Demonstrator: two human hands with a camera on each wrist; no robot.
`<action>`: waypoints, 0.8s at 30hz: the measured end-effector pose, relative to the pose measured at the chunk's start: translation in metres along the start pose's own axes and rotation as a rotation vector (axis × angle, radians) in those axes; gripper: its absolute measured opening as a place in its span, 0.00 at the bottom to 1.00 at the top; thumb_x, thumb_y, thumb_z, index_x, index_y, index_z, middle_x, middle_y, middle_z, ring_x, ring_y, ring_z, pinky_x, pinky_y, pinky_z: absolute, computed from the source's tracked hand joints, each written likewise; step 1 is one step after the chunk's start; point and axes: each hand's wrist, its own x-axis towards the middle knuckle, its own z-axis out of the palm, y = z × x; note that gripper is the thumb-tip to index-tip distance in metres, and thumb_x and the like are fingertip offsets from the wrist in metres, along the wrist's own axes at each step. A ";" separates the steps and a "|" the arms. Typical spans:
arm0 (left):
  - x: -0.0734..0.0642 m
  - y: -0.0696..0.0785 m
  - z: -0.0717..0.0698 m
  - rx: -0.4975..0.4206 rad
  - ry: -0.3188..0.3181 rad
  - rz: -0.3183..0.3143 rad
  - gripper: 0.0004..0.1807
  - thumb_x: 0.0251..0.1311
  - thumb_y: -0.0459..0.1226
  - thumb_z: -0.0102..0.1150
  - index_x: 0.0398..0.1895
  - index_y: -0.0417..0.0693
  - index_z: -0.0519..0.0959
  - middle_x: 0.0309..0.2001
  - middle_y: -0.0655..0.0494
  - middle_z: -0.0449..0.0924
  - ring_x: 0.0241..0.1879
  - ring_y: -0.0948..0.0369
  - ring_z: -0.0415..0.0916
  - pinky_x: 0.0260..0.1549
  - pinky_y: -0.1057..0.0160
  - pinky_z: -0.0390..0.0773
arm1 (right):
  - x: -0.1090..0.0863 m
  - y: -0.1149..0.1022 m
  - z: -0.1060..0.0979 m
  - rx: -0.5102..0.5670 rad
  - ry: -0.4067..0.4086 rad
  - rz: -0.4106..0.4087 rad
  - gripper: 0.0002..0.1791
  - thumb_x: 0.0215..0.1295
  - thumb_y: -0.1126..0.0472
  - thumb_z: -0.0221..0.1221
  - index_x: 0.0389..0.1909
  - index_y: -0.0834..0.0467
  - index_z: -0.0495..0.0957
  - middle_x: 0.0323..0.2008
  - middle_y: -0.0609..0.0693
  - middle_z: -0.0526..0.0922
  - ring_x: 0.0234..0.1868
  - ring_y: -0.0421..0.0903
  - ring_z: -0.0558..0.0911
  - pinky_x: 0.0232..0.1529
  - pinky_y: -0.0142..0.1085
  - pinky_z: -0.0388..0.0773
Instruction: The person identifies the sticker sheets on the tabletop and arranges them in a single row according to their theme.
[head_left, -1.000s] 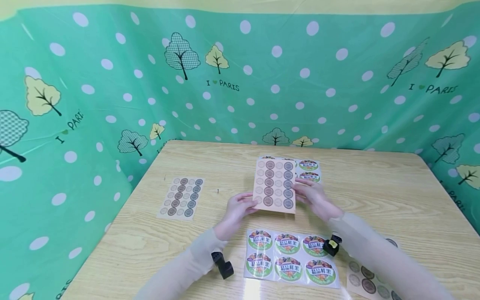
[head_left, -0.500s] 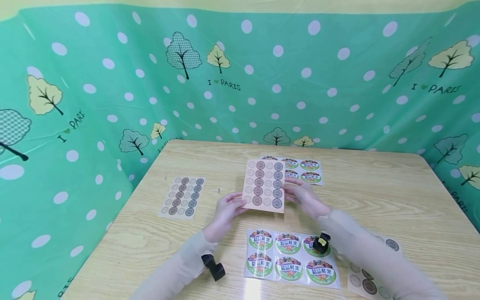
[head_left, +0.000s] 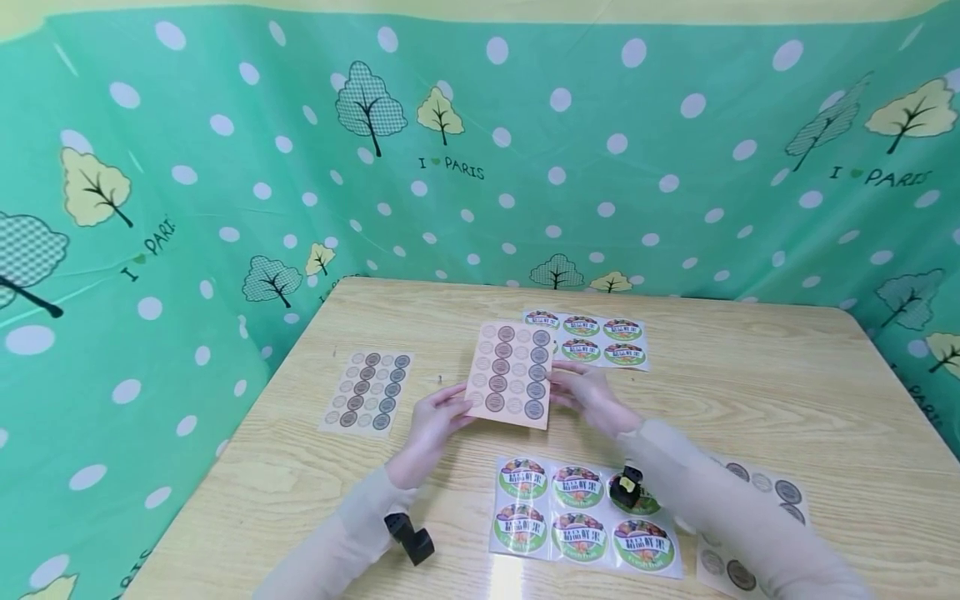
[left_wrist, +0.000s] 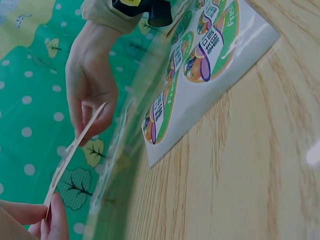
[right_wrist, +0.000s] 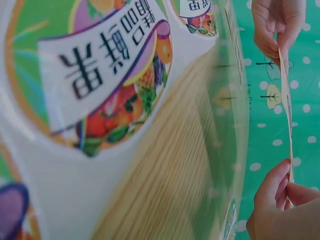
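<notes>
A tan sheet of round stickers (head_left: pixel 510 375) is held up off the table between both hands. My left hand (head_left: pixel 435 421) pinches its lower left edge, thumb on the printed face. On the right edge, my right hand (head_left: pixel 592 396) grips it between thumb and fingers. Both wrist views show the sticker sheet (left_wrist: pixel 70 160) edge-on, raised above the wood. In the right wrist view the near hand (right_wrist: pixel 285 205) pinches one end and the other hand (right_wrist: pixel 280 25) the far end.
A fruit label sheet (head_left: pixel 577 521) lies at the front, and another fruit label sheet (head_left: pixel 622 342) at the back, partly behind the held one. Flat on the left is a similar sticker sheet (head_left: pixel 366 392). One more sticker sheet (head_left: pixel 742 575) lies partly under the right forearm.
Both hands have carried the sticker sheet to the left, uncovering more of the back fruit label sheet. Their grip on it looks the same.
</notes>
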 end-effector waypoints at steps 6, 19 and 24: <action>-0.002 0.003 -0.010 0.009 0.020 0.015 0.21 0.50 0.22 0.52 0.51 0.31 0.69 0.30 0.51 0.74 0.28 0.63 0.76 0.36 0.65 0.79 | 0.002 0.005 0.010 -0.005 -0.004 -0.006 0.22 0.56 0.70 0.55 0.54 0.65 0.67 0.32 0.53 0.80 0.28 0.42 0.79 0.39 0.35 0.78; -0.003 0.008 -0.036 0.052 0.062 0.021 0.21 0.51 0.22 0.51 0.52 0.29 0.68 0.30 0.51 0.74 0.27 0.63 0.75 0.35 0.66 0.79 | 0.007 0.013 0.039 0.020 -0.009 0.024 0.21 0.55 0.71 0.55 0.52 0.65 0.68 0.32 0.55 0.80 0.26 0.42 0.79 0.37 0.36 0.79; -0.004 0.011 -0.046 0.093 0.079 0.030 0.21 0.50 0.21 0.51 0.51 0.28 0.68 0.30 0.51 0.72 0.26 0.64 0.75 0.33 0.67 0.79 | 0.008 0.016 0.050 0.012 -0.008 0.027 0.20 0.55 0.71 0.55 0.50 0.65 0.69 0.36 0.59 0.80 0.28 0.44 0.79 0.37 0.36 0.79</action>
